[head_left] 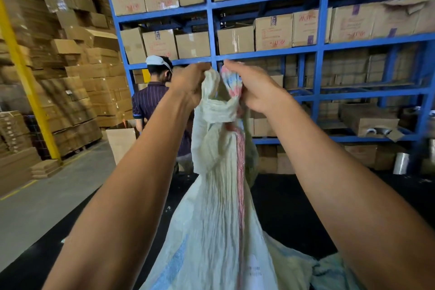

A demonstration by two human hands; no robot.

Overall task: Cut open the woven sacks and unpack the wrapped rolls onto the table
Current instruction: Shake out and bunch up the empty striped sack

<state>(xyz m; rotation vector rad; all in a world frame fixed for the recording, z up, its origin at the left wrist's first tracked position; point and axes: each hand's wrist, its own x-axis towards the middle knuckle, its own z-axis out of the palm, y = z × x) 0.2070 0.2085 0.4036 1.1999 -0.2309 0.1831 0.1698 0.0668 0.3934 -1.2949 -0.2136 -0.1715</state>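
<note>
Both hands are up high, holding the top of the sack (219, 207). The left hand (188, 85) has its fingers curled tight round a bunch of the pale cloth. The right hand (254, 88) has its fingers curled tight round the other bunch, the part with pink and blue stripes. The two hands are just beside each other. The sack hangs down from them, and its bottom lies on the black desk (289, 214), near the middle of the near edge. Behind the desk stand blue shelves (317, 73) full of boxes (273, 32). A person (150, 99) stands past the far left corner.
</note>
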